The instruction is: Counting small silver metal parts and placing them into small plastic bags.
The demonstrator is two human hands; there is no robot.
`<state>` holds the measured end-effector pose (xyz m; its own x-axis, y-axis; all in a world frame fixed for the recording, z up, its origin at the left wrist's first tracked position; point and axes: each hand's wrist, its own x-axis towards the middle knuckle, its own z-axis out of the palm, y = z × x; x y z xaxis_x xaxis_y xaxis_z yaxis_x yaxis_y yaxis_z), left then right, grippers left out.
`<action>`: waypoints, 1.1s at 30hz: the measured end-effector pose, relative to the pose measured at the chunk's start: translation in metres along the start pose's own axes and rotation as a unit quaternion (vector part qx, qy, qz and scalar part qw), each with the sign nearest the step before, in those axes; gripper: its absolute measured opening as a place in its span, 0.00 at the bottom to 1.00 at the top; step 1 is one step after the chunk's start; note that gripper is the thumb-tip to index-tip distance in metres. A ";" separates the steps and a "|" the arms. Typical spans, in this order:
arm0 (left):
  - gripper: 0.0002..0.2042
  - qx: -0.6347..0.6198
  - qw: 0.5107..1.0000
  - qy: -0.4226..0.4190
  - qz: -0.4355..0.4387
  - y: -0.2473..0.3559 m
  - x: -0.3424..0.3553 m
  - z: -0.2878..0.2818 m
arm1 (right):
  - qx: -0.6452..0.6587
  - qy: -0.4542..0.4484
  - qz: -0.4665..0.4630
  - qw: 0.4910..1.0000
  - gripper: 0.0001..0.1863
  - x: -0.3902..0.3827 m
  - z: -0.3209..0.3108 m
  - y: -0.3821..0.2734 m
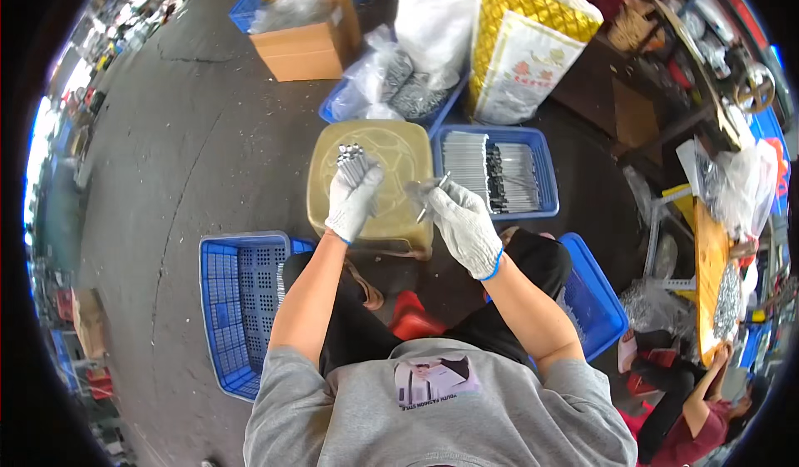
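My left hand (354, 202), in a white knit glove, is closed round a bundle of thin silvery metal rods (353, 163), held upright over a yellowish plastic stool (329, 146). My right hand (468, 227), gloved the same way, pinches a single thin rod (422, 215) just past the stool's right edge. Something grey and blurred shows by its fingertips; its kind is unclear. Beyond this hand, a blue tray (545, 163) on the floor holds rows of similar silvery rods (466, 161), with dark ends meeting in the middle.
A blue basket (218, 300) is at my left, another blue bin (601, 300) by my right leg. Ahead are a cardboard box (304, 51), clear bags (374, 72), a white sack (433, 26) and a yellow-white sack (524, 59). A co-worker (703, 417) sits beside a wooden bench (709, 275), far right.
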<state>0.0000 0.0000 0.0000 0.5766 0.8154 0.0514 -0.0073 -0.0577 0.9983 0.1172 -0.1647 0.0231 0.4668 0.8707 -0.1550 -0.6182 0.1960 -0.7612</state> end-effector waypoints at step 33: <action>0.13 0.155 0.985 0.032 0.066 -0.041 -0.017 0.020 | 0.018 0.179 -0.029 0.983 0.13 -0.108 -0.039 0.034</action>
<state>0.0069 -0.0234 -0.0428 0.5341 0.8234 0.1914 0.1774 -0.3306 0.9270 0.0703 -0.2699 -0.0109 0.6915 0.6434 -0.3285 -0.6028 0.2633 -0.7532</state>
